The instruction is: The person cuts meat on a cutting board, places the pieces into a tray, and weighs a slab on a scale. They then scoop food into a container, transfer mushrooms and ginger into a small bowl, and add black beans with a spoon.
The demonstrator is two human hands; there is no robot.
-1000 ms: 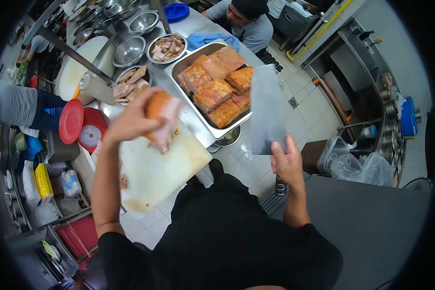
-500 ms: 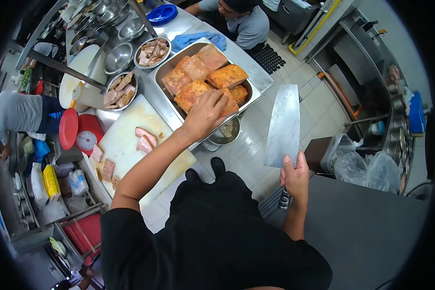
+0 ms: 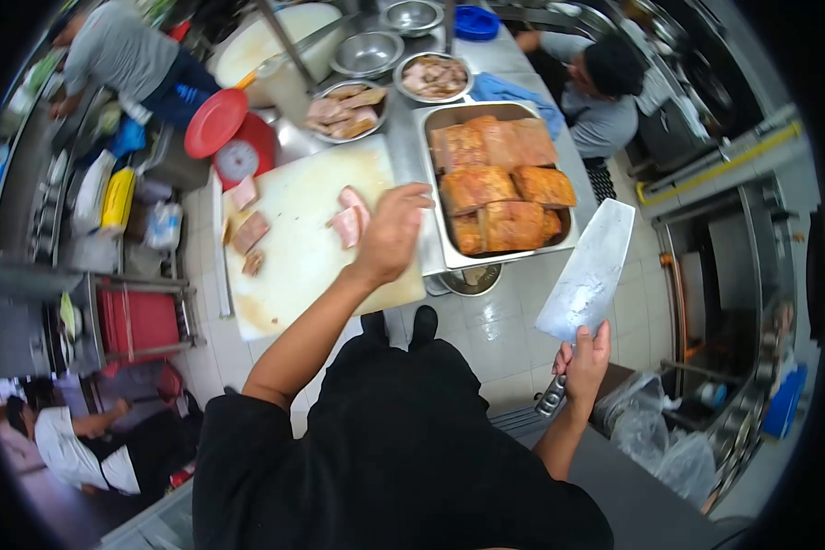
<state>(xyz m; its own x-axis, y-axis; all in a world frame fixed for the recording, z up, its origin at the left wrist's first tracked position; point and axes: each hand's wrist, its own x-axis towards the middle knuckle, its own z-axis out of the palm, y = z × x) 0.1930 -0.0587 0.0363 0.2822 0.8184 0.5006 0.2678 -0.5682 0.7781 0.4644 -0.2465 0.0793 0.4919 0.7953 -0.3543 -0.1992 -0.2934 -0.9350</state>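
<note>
My right hand (image 3: 585, 362) is wrapped round the handle of a broad cleaver (image 3: 588, 275), its blade pointing up and away over the floor. My left hand (image 3: 392, 234) hovers by the right edge of a white cutting board (image 3: 298, 275), fingers stretched toward the pan, nothing seen in them. Beside it stands a deep steel pan (image 3: 438, 240) with several browned slabs of cooked pork (image 3: 478, 190). Pale pork pieces (image 3: 346, 226) lie on the board just left of that hand. More cut chunks (image 3: 250, 234) sit near the board's left edge.
Behind the board are a bowl of meat strips (image 3: 348, 115), a bowl of chopped meat (image 3: 434, 78) and a red scale (image 3: 246, 160). A blue cloth (image 3: 513, 92) lies behind the pan. A co-worker (image 3: 600, 92) sits across the table; others are at the left.
My left hand has left the slab in the pan and moved to the board's side. The cleaver has tilted further right in my right hand. The view has turned.
</note>
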